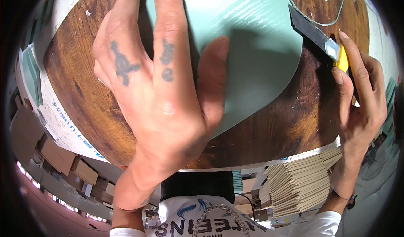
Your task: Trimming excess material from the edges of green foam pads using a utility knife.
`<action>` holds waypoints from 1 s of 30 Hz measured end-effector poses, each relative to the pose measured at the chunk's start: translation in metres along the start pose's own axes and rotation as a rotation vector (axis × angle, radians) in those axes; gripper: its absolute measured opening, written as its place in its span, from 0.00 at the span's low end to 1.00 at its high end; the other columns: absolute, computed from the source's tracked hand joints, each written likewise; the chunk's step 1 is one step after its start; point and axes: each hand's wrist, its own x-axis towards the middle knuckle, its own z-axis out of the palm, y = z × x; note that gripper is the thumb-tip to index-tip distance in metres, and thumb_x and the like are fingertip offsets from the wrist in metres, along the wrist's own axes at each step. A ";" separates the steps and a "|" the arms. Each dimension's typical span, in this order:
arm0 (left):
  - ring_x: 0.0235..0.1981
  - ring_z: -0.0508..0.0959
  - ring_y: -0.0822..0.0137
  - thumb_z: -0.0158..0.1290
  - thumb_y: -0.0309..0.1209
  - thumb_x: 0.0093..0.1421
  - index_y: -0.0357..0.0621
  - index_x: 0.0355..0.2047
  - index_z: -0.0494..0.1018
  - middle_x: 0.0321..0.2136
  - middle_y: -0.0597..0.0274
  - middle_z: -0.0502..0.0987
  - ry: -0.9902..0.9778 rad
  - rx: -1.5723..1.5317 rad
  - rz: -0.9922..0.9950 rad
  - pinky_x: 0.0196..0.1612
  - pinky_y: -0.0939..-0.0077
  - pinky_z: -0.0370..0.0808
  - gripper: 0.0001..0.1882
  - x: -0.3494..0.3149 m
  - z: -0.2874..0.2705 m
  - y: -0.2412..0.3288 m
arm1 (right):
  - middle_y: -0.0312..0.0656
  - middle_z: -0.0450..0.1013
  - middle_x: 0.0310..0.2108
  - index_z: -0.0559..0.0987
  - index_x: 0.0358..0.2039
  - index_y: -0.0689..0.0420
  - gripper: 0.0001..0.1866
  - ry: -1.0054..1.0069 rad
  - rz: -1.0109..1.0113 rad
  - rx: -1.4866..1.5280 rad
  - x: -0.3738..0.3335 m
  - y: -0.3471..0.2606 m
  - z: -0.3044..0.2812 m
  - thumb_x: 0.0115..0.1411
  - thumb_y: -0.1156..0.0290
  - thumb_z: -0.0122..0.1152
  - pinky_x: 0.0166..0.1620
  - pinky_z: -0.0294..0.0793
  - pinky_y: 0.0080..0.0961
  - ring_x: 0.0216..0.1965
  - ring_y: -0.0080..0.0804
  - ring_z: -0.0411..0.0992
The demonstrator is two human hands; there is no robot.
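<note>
A pale green sheet [261,60] with a rounded outline lies on the dark wood-grain tabletop [277,115]. My left hand [155,81] rests over its left part, fingers spread and the thumb apart; some fingertips run off the upper edge of the view. On the right, my right hand [362,81] grips a utility knife [340,56] with a yellow part by the fingers. Its dark blade points up and left, with the tip at the sheet's right edge. The rest of the knife's handle is mostly hidden behind my fingers.
A thin green offcut strip [324,23] curls at the top right, beside small scraps on the wood. White board [63,119] borders the tabletop. Below the table edge stands a stack of beige sheets [294,186]. Cardboard boxes [59,155] are at lower left.
</note>
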 end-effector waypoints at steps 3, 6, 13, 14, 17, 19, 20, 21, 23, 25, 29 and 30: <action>0.58 0.71 0.40 0.56 0.32 0.67 0.35 0.63 0.70 0.58 0.36 0.70 -0.016 -0.006 -0.025 0.60 0.52 0.68 0.26 -0.001 -0.002 0.000 | 0.46 0.77 0.44 0.80 0.60 0.55 0.22 -0.036 -0.023 0.007 0.012 0.008 -0.003 0.65 0.73 0.65 0.47 0.77 0.28 0.43 0.35 0.77; 0.58 0.69 0.41 0.56 0.32 0.67 0.32 0.63 0.70 0.59 0.36 0.68 -0.053 0.012 -0.022 0.61 0.52 0.67 0.27 0.000 -0.007 -0.004 | 0.48 0.78 0.46 0.80 0.60 0.58 0.22 -0.083 -0.112 -0.001 0.026 0.024 -0.011 0.66 0.73 0.64 0.48 0.77 0.31 0.44 0.37 0.77; 0.59 0.67 0.45 0.58 0.32 0.64 0.27 0.62 0.69 0.60 0.39 0.67 0.019 -0.090 0.003 0.61 0.55 0.67 0.29 0.002 -0.001 -0.004 | 0.50 0.76 0.48 0.77 0.62 0.61 0.23 -0.176 -0.251 -0.080 0.050 0.032 -0.022 0.67 0.74 0.61 0.49 0.77 0.32 0.45 0.39 0.76; 0.59 0.67 0.45 0.58 0.32 0.64 0.27 0.62 0.69 0.60 0.39 0.67 0.021 -0.074 0.005 0.61 0.55 0.67 0.29 0.002 -0.004 -0.006 | 0.48 0.76 0.45 0.78 0.62 0.59 0.22 -0.143 -0.254 -0.020 0.050 0.032 -0.015 0.67 0.73 0.61 0.47 0.76 0.30 0.43 0.38 0.76; 0.59 0.69 0.46 0.59 0.34 0.63 0.27 0.59 0.71 0.59 0.39 0.68 -0.140 -0.131 -0.025 0.60 0.54 0.68 0.28 0.009 -0.012 -0.009 | 0.45 0.74 0.38 0.80 0.60 0.53 0.22 -0.036 -0.102 0.025 0.018 0.017 -0.002 0.66 0.65 0.63 0.35 0.76 0.27 0.35 0.34 0.73; 0.55 0.72 0.46 0.62 0.33 0.59 0.28 0.58 0.72 0.55 0.41 0.72 -0.082 -0.391 0.248 0.60 0.53 0.68 0.30 0.019 0.001 -0.032 | 0.43 0.72 0.32 0.82 0.58 0.51 0.23 0.077 -0.095 0.077 -0.015 0.007 0.007 0.63 0.59 0.66 0.29 0.74 0.28 0.29 0.32 0.70; 0.55 0.73 0.46 0.63 0.33 0.57 0.30 0.58 0.72 0.54 0.42 0.73 -0.101 -0.529 0.365 0.61 0.51 0.67 0.30 0.024 0.005 -0.036 | 0.45 0.71 0.33 0.82 0.59 0.52 0.25 0.005 0.023 0.097 -0.033 -0.006 0.002 0.60 0.64 0.70 0.32 0.73 0.32 0.30 0.34 0.70; 0.55 0.73 0.46 0.63 0.33 0.57 0.30 0.58 0.72 0.54 0.42 0.73 -0.088 -0.531 0.370 0.61 0.51 0.67 0.30 0.030 -0.004 -0.037 | 0.45 0.71 0.35 0.81 0.59 0.52 0.28 0.002 0.105 0.149 -0.056 -0.015 0.007 0.57 0.67 0.72 0.33 0.73 0.32 0.32 0.35 0.69; 0.59 0.71 0.47 0.65 0.33 0.56 0.35 0.59 0.74 0.54 0.43 0.75 -0.340 -0.462 0.480 0.63 0.46 0.64 0.31 0.043 -0.015 -0.034 | 0.45 0.71 0.37 0.81 0.60 0.51 0.29 -0.032 0.245 0.157 -0.084 -0.041 0.004 0.56 0.67 0.73 0.35 0.73 0.33 0.34 0.37 0.70; 0.61 0.70 0.45 0.65 0.33 0.56 0.38 0.62 0.72 0.56 0.42 0.75 -0.176 -0.329 0.310 0.64 0.44 0.62 0.33 0.022 -0.011 -0.016 | 0.45 0.71 0.37 0.81 0.60 0.51 0.29 0.001 0.302 0.166 -0.097 -0.056 0.010 0.56 0.66 0.74 0.37 0.72 0.34 0.35 0.38 0.70; 0.67 0.59 0.29 0.61 0.41 0.63 0.38 0.72 0.56 0.66 0.25 0.59 -0.108 -0.084 -0.310 0.68 0.34 0.53 0.42 -0.009 -0.023 0.034 | 0.46 0.71 0.36 0.81 0.60 0.52 0.29 0.087 0.276 0.121 -0.094 -0.053 0.015 0.57 0.65 0.73 0.37 0.71 0.35 0.35 0.39 0.69; 0.67 0.59 0.28 0.60 0.43 0.64 0.36 0.71 0.57 0.65 0.23 0.58 -0.156 -0.051 -0.410 0.68 0.34 0.53 0.42 -0.016 -0.023 0.041 | 0.46 0.71 0.36 0.81 0.59 0.52 0.28 0.106 0.263 0.114 -0.093 -0.052 0.016 0.56 0.65 0.73 0.37 0.71 0.35 0.34 0.39 0.69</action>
